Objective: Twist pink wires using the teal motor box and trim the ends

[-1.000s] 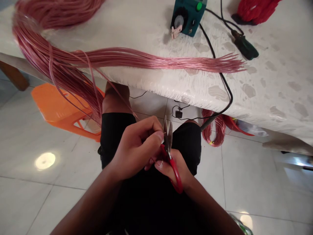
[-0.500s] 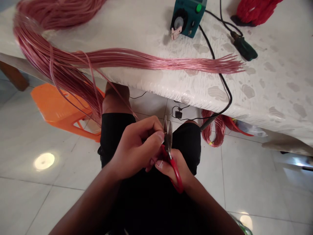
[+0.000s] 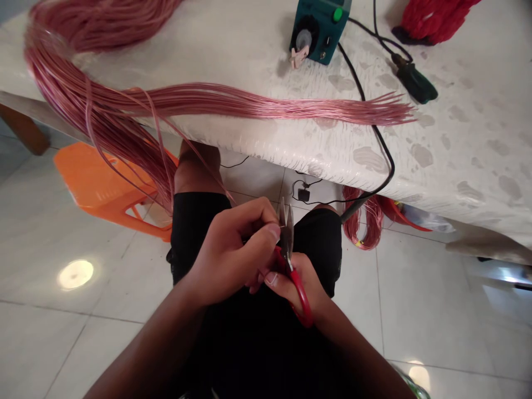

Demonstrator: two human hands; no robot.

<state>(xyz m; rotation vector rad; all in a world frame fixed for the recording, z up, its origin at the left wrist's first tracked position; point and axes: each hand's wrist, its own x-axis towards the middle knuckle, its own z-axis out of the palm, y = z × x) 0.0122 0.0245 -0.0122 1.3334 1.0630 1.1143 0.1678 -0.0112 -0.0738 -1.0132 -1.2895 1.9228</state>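
The left hand (image 3: 230, 249) pinches its fingertips (image 3: 272, 231) together at the blades of red-handled snips (image 3: 286, 235), held above the lap, with the right hand (image 3: 297, 288) curled round the handles. What is pinched is too fine to tell. The step appears to be trimming, calling for steady blade alignment.
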